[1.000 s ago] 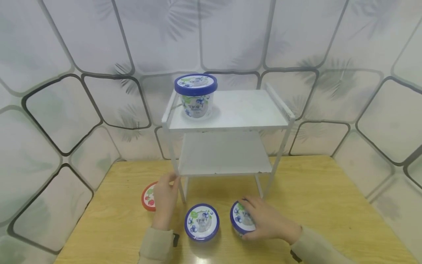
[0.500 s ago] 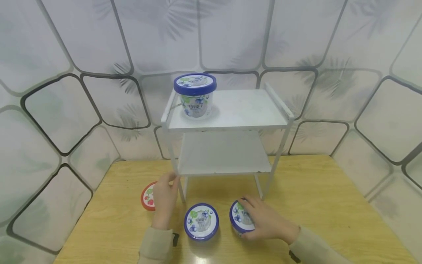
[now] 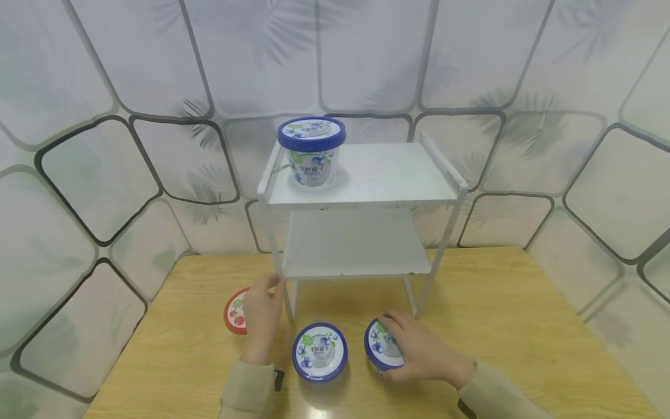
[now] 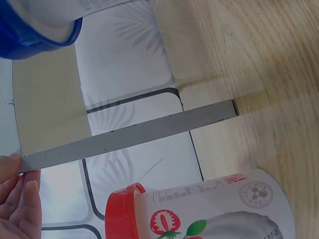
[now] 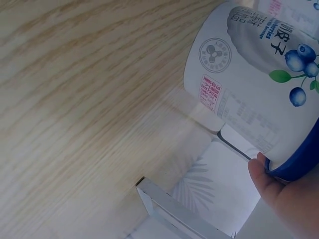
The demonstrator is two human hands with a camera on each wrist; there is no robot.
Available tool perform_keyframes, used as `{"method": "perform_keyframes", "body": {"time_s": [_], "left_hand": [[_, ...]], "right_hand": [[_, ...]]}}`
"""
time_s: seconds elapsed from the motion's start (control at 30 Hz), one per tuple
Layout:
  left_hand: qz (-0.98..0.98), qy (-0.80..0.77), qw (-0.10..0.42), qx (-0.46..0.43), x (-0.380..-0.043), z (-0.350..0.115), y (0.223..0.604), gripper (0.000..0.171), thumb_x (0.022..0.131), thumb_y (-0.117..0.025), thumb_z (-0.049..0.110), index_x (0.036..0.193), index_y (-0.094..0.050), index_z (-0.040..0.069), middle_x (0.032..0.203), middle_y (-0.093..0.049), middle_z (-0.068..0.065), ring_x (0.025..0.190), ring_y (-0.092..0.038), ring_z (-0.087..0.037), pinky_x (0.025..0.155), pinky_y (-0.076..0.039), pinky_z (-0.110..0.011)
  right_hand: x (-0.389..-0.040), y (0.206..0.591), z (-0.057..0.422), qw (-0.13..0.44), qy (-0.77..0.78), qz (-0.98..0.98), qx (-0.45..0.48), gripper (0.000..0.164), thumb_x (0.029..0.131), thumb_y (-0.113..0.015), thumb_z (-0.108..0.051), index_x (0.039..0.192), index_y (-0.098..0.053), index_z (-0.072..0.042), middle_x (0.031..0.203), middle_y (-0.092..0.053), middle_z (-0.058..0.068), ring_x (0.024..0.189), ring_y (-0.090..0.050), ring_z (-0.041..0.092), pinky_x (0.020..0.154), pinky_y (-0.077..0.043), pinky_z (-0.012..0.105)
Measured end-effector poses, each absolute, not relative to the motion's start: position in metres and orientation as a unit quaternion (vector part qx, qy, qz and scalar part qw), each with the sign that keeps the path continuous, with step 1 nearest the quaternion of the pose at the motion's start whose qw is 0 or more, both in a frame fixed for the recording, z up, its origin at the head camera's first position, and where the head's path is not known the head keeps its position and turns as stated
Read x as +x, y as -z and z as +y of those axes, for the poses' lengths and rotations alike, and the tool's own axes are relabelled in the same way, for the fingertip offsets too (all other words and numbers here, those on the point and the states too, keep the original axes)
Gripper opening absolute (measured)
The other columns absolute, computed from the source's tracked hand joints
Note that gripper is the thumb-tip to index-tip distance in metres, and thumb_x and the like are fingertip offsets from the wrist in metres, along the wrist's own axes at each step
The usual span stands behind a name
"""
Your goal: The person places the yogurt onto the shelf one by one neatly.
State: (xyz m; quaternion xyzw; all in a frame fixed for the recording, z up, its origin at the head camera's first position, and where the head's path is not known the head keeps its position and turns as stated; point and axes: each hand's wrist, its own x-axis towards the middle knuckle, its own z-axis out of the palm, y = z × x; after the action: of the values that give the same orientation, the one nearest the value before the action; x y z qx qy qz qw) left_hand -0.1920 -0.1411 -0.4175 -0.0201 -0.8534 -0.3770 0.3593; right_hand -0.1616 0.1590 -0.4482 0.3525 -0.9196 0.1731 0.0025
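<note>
My left hand (image 3: 260, 317) is at the front left leg of a white two-tier rack (image 3: 389, 174). In the left wrist view, thumb and fingers pinch that leg (image 4: 134, 135) at its upper end. My right hand (image 3: 426, 349) grips the blue lid of a blueberry-print tub (image 3: 378, 349), which stands upright on the table; part of the lid is hidden under the hand. The right wrist view shows this tub's white side (image 5: 249, 94) and fingers at its lid rim. Between my hands stands another blue-lidded tub (image 3: 320, 352), untouched.
A third blue-lidded tub (image 3: 312, 166) stands on the left of the rack's top tier. Left of my left hand is a red-lidded tub (image 3: 235, 312), partly covered by that hand. The lower tier (image 3: 358, 241) is a plain white board. Patterned walls (image 3: 366, 58) enclose the wooden table (image 3: 523, 326).
</note>
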Motion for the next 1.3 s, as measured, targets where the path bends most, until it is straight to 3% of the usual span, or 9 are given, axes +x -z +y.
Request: {"method": "perform_keyframes", "body": {"time_s": [0.7,1.3], "left_hand": [[-0.852,0.372,0.368,-0.026,-0.194,-0.142,0.42,0.015,0.079,-0.066,0.007,0.09,-0.063,-0.001,0.087,-0.065,-0.016,0.076,-0.062,-0.026,0.057,-0.053,-0.033],[-0.848,0.379,0.368,-0.027,-0.195,-0.141,0.42,0.014,0.078,-0.066,0.006,0.089,-0.062,-0.002,0.086,-0.064,-0.017,0.073,-0.062,-0.027,0.056,-0.053,-0.033]], "right_hand": [[-0.163,0.444,0.16,0.003,-0.216,-0.916,0.339,0.096,0.059,-0.071,-0.051,0.132,-0.034,-0.002,0.13,-0.035,0.017,0.108,-0.041,0.022,0.082,-0.046,0.037],[-0.176,0.373,0.169,0.089,-0.22,-0.895,0.378,0.092,0.054,-0.076,-0.042,0.127,-0.039,0.002,0.124,-0.042,0.015,0.103,-0.043,0.023,0.077,-0.046,0.036]]}}
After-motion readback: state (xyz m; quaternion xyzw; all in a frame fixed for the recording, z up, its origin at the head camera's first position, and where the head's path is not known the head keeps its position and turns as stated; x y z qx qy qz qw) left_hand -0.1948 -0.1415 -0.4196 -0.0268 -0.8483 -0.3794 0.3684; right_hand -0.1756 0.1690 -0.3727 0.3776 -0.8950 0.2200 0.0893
